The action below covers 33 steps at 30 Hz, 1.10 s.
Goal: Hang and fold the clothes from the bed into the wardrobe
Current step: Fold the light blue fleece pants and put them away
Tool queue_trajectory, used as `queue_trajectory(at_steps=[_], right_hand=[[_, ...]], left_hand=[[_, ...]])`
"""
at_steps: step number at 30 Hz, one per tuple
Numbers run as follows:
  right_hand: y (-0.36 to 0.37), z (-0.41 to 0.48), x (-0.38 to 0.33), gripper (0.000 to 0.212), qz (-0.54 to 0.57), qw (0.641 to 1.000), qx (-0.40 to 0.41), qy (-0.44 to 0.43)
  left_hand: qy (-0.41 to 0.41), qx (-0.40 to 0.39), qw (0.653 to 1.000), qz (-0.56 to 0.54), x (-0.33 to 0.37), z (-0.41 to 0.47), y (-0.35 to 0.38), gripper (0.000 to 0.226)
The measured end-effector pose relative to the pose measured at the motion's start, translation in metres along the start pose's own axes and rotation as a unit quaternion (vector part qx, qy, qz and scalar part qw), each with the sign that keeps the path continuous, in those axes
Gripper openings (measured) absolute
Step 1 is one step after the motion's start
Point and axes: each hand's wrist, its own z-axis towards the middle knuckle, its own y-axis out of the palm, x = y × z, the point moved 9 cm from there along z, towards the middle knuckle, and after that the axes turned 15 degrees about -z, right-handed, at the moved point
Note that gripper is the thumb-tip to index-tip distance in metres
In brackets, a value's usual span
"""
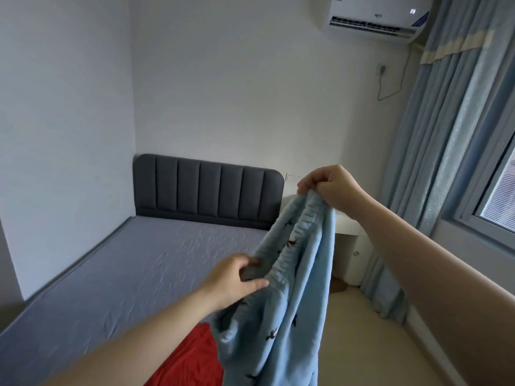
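Right now my left grip (239, 277) pinches one end of the ribbed elastic waistband (289, 257), thumb and curled fingers closed on its edge. My right grip (331, 188) pinches the other end, higher and farther from me, so the band runs slanted between the two rather than level. I cannot tell whether each pinch has both layers of the band or only one.

The band belongs to a pair of light blue fleecy trousers with small dark printed figures (278, 330). They hang from it in the air over the near right corner of the bed with the grey-blue sheet (125, 274), and their legs drop out of sight below.

I judge this to be the start of a fold. To do it well, I should bring my right grip down level with the left and draw the band taut, so the two legs fall straight and side by side. The fleece looks thick and the elastic gathers, so a deeper pinch through both layers would keep an end from slipping. A short shake should clear the twist near my left wrist. Then I can lay the trousers flat on the bare middle of the bed, away from the crumpled red garment (189, 358) at the bed's near edge. No wardrobe is in view.
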Motion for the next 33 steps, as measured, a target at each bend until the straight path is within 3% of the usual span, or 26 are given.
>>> queue_trajectory(at_steps=[2, 4, 9, 15, 18, 21, 23, 28, 33], right_hand=[[0.002, -0.004, 0.011, 0.050, -0.099, 0.994, -0.044, -0.011], [0.008, -0.010, 0.026, 0.049, -0.209, 0.974, -0.091, -0.021], [0.033, -0.023, 0.033, 0.045, -0.325, 0.933, -0.143, -0.063], [0.023, -0.014, 0.010, 0.039, -0.214, 0.973, -0.073, -0.044], [0.013, -0.008, 0.005, 0.039, -0.175, 0.984, -0.038, -0.021], [0.006, -0.004, 0.006, 0.037, -0.154, 0.988, -0.007, 0.006], [0.000, -0.003, 0.012, 0.037, -0.145, 0.989, 0.017, 0.022], [-0.008, -0.007, 0.039, 0.039, -0.178, 0.983, 0.024, 0.041], [0.006, -0.030, 0.084, 0.028, -0.269, 0.961, -0.054, 0.035]], left_hand=[[-0.004, 0.028, 0.996, 0.088, -0.008, 0.002, -0.023, 0.071], [-0.027, 0.046, 0.988, 0.142, -0.019, 0.001, -0.046, 0.076], [-0.017, 0.050, 0.979, 0.197, -0.025, -0.001, -0.055, 0.034], [-0.081, -0.041, 0.982, 0.168, -0.043, -0.008, -0.030, 0.042], [-0.115, -0.095, 0.977, 0.151, -0.051, -0.014, -0.011, 0.024], [-0.175, -0.140, 0.956, 0.187, -0.068, -0.025, -0.002, 0.063], [-0.201, -0.146, 0.936, 0.248, -0.082, -0.035, -0.005, 0.066], [-0.170, 0.006, 0.954, 0.246, -0.080, -0.031, -0.058, 0.021], [-0.131, 0.162, 0.961, 0.182, -0.048, -0.014, -0.137, 0.049]])
